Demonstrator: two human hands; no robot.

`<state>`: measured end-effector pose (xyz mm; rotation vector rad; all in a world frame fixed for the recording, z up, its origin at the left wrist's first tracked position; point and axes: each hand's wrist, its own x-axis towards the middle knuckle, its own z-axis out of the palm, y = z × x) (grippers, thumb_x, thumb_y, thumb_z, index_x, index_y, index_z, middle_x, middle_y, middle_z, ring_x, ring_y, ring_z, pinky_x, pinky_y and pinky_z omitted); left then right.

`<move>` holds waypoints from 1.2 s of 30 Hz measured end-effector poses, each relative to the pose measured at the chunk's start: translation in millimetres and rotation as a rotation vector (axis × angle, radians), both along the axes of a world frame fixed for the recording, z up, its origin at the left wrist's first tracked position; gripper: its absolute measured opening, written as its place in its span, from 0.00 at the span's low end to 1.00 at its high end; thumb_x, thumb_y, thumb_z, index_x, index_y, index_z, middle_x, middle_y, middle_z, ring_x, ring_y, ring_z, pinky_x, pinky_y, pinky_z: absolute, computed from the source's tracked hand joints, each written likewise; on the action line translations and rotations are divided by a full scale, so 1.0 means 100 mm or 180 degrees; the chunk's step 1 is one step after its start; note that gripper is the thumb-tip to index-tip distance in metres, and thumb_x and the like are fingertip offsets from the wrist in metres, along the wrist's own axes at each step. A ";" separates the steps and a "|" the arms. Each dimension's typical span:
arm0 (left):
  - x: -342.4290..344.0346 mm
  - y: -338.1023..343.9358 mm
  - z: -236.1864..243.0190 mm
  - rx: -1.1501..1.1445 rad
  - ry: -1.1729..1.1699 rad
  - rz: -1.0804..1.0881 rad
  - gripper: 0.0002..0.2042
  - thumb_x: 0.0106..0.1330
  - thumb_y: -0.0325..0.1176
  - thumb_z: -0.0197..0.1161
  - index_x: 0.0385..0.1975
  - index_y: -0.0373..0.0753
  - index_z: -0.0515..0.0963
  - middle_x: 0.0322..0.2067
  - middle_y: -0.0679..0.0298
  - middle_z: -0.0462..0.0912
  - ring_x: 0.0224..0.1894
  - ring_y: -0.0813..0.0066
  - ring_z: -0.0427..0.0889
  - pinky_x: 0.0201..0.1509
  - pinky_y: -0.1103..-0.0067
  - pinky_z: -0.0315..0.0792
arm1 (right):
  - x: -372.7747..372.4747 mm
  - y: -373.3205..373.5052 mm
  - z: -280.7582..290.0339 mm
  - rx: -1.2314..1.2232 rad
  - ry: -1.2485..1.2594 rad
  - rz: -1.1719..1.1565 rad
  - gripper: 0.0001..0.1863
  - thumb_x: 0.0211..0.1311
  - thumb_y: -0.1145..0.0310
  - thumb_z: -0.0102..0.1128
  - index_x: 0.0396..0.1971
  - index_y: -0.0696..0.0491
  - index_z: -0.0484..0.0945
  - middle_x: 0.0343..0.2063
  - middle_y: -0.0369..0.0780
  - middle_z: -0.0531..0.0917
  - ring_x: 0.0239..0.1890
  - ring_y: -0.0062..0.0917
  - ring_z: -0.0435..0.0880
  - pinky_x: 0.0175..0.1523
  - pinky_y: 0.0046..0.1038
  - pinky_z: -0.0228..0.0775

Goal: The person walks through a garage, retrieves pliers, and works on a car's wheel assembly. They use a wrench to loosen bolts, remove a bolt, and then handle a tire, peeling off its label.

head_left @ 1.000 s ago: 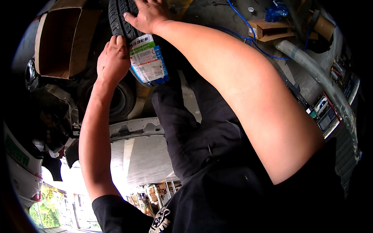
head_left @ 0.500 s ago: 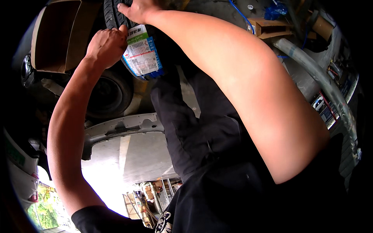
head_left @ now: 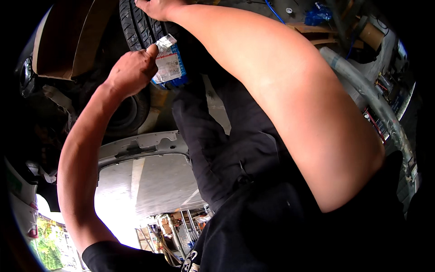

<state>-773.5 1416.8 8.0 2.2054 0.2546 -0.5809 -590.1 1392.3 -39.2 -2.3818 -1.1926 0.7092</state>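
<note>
A black tire (head_left: 135,29) with a grooved tread stands at the top, left of the middle. On its tread is a white and blue paper label (head_left: 169,69), its upper end crumpled and lifted. My left hand (head_left: 131,70) is closed, pinching the label's edge between thumb and fingers. My right hand (head_left: 159,9) grips the tire higher up, its thumb stretched over the tread. The picture's upper edge cuts off its other fingers.
An open cardboard box (head_left: 56,41) stands at the far left, with a dark wheel (head_left: 129,115) below it. A curved grey panel (head_left: 156,141) lies on the floor behind. At right are a thick grey pipe (head_left: 358,77) and a blue plastic bag (head_left: 318,14).
My left hand has moved right and slightly down, across the label. The label's upper part has peeled and crumpled. My right hand has shifted slightly up and stays at the tire.
</note>
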 end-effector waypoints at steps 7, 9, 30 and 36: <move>-0.12 -0.10 0.29 0.0955 -0.0714 -0.0039 0.10 0.58 0.32 0.61 0.34 0.38 0.68 0.33 0.60 0.80 0.43 0.61 0.78 0.41 0.66 0.73 | 0.04 0.01 -0.03 -0.0022 -0.0022 0.0031 0.31 0.58 0.49 0.57 0.57 0.52 0.69 0.61 0.49 0.69 0.69 0.41 0.56 0.68 0.42 0.57; -0.09 -0.13 0.32 0.1305 -0.0981 0.0662 0.16 0.54 0.35 0.67 0.39 0.38 0.69 0.44 0.59 0.76 0.50 0.61 0.74 0.48 0.68 0.72 | 0.12 -0.01 0.04 -0.0075 0.0012 0.0009 0.31 0.58 0.49 0.56 0.57 0.52 0.68 0.61 0.49 0.68 0.68 0.42 0.56 0.68 0.42 0.57; -0.33 -0.72 0.28 0.0858 -0.1312 0.1530 0.20 0.42 0.19 0.61 0.40 0.34 0.80 0.31 0.58 0.78 0.36 0.59 0.79 0.38 0.71 0.76 | 0.09 0.28 -0.22 -0.0049 -0.0045 0.0068 0.30 0.61 0.47 0.54 0.56 0.53 0.70 0.60 0.47 0.70 0.67 0.42 0.58 0.67 0.44 0.56; -0.52 -0.96 0.31 0.0911 -0.1390 0.1782 0.20 0.42 0.18 0.60 0.40 0.33 0.80 0.34 0.54 0.80 0.40 0.55 0.80 0.44 0.70 0.77 | 0.02 0.41 -0.28 -0.0164 -0.0028 0.0242 0.31 0.61 0.47 0.53 0.57 0.53 0.70 0.60 0.47 0.70 0.68 0.42 0.56 0.69 0.43 0.54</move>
